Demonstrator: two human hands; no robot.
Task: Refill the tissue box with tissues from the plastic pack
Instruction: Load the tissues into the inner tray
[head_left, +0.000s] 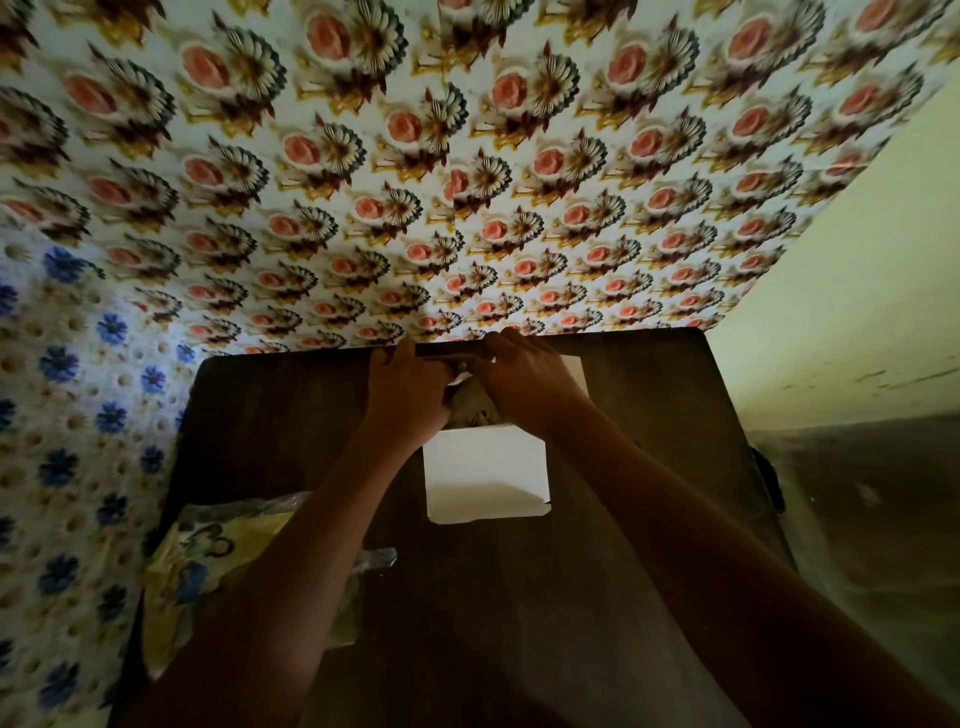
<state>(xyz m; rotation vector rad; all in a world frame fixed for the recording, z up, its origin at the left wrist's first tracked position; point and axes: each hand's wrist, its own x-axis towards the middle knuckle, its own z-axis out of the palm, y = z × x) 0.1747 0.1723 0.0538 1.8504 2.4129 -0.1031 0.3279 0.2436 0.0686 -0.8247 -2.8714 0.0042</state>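
A white cardboard tissue box (485, 470) stands on a dark wooden table (649, 415), near the middle and toward the far edge. Both hands reach over the box's far end, the left hand (408, 392) on its left side, the right hand (524, 382) on its right, with crumpled pale tissue (474, 402) between them. A yellow printed plastic pack (208, 561) lies at the table's near left corner, partly under the left forearm, well apart from the box. Behind the table rises a rose-patterned papered wall (467, 156); a blue-flowered wall covering (67, 415) stands to the left.
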